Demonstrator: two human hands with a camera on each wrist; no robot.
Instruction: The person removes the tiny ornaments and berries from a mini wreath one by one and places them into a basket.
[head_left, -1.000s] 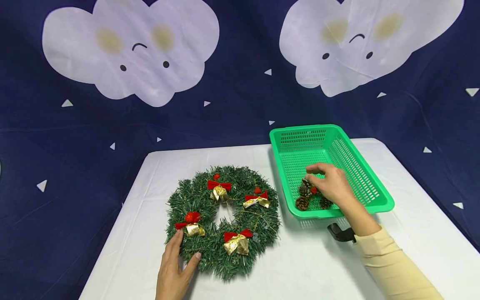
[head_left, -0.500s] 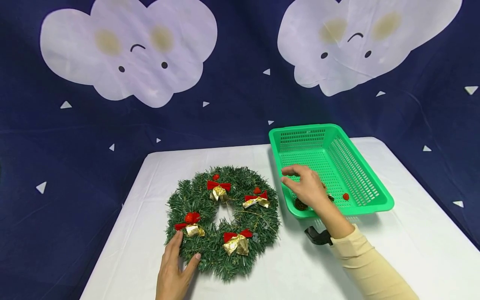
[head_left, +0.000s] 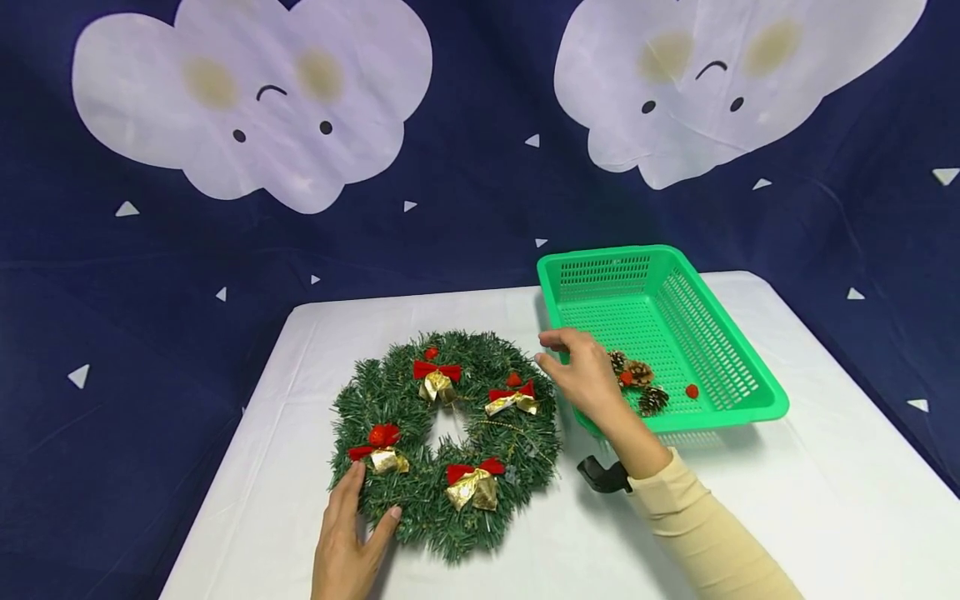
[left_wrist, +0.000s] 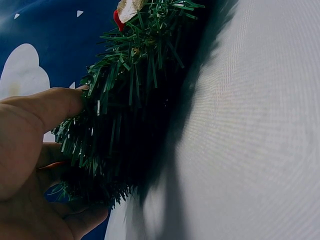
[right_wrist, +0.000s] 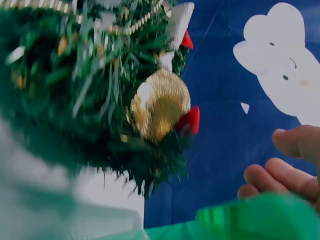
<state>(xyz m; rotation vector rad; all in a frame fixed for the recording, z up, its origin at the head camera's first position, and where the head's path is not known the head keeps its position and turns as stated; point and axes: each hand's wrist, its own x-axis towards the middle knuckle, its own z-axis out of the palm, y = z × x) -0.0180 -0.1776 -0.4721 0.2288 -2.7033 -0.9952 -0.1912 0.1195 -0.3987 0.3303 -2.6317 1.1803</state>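
Note:
A green Christmas wreath (head_left: 450, 517) lies on the white table, trimmed with red bows and gold bells. My left hand (head_left: 348, 533) holds its near left edge; in the left wrist view, thumb (left_wrist: 60, 104) and fingers lie about the green needles. My right hand (head_left: 581, 367) is in the air between the wreath and the green basket (head_left: 720, 333). Its thumb and fingers are bent but apart, and in the right wrist view nothing shows between them. Pine cones (head_left: 654, 401) and small red balls (head_left: 692, 392) lie at the basket's near end. My forearm hides part of that end.
The basket stands at the back right of the white-clothed table (head_left: 510, 567). A dark blue backdrop (head_left: 487, 208) with white clouds hangs behind. A black mount (head_left: 603, 475) sticks out at my right wrist.
My right hand has moved left out of the basket toward the wreath, uncovering a pine cone and a red ball. My left hand and the wreath have stayed in place.

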